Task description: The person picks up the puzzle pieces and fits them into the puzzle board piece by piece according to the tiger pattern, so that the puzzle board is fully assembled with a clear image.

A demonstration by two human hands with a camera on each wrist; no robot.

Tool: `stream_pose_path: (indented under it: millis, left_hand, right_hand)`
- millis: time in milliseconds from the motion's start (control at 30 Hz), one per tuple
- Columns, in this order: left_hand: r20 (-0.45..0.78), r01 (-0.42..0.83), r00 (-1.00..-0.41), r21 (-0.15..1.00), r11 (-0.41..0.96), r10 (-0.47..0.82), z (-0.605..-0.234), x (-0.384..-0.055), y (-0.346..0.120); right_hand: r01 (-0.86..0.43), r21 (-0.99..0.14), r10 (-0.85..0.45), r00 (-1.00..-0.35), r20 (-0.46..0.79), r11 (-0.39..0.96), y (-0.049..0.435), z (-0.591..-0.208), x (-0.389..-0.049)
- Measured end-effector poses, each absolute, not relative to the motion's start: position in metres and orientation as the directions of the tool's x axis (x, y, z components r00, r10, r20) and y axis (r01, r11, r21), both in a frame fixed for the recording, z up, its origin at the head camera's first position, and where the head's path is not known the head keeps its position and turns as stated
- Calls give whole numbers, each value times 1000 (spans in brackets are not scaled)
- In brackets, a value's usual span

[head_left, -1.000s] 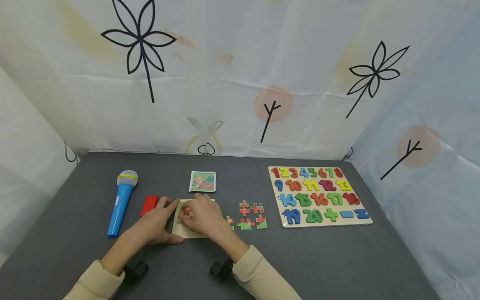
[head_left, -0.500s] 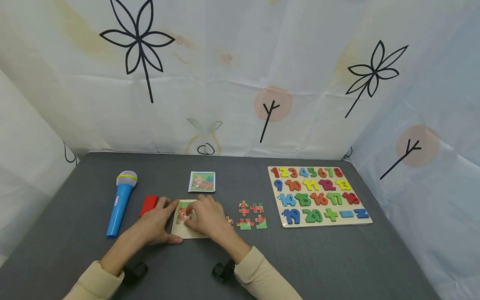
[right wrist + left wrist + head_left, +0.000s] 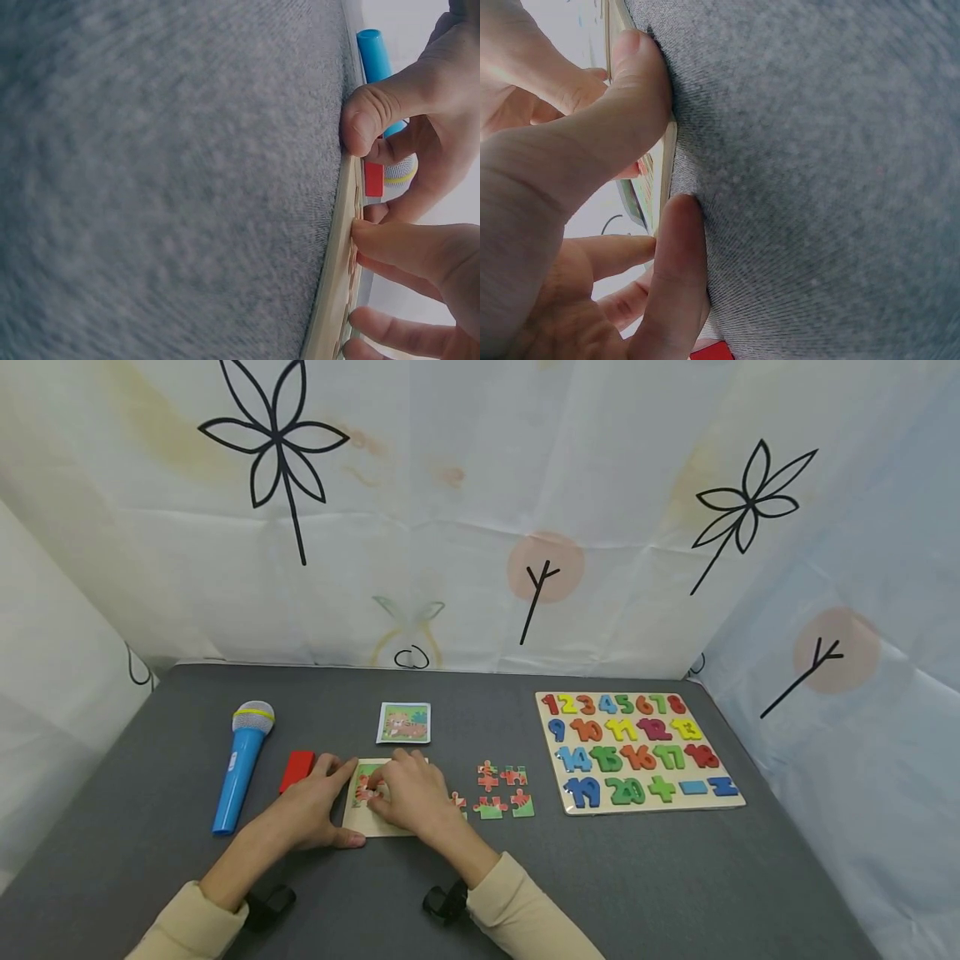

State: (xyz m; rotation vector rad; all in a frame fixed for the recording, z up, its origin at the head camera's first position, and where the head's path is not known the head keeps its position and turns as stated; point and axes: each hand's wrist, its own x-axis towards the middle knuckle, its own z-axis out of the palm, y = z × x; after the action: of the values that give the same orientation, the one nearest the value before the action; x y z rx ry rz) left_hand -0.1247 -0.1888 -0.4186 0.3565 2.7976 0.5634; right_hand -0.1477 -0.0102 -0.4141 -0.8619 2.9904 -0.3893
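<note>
A shallow wooden jigsaw board (image 3: 378, 827) lies flat on the grey table, partly covered by both hands. My left hand (image 3: 318, 802) grips its left side; the left wrist view has the thumb (image 3: 641, 75) along the near edge and fingers against the side. Over the board's middle bends my right hand (image 3: 411, 792). In the right wrist view its thumb (image 3: 375, 236) and forefinger rest close together on the fitted puzzle pieces (image 3: 365, 781). Whether a piece is between them is hidden. Several loose red and green puzzle pieces (image 3: 491, 810) lie right of the board.
A picture card (image 3: 403, 724) with a bear lies behind the board. To the left are a red block (image 3: 298, 767) and a blue toy microphone (image 3: 242, 777). A wooden number board (image 3: 723, 803) lies on the right. White printed cloth (image 3: 450, 527) surrounds the table.
My right fingers lifted slightly off the pieces half a second ago, showing more of the picture, and are now lowered and closer together. My left hand and the board have barely moved.
</note>
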Motion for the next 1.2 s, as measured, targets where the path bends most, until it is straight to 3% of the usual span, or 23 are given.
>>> stream_pose_path:
  millis: [733, 1200]
  left_hand:
    - [-208, 184, -936, 399, 898, 284, -418, -126, -188]
    - [-227, 173, -933, 395, 902, 278, -417, -125, -187]
  right_hand:
    - [-483, -248, -485, -873, 58, 840, -10, -415, -150]
    - [-457, -268, -459, -886, 59, 848, 17, -404, -156]
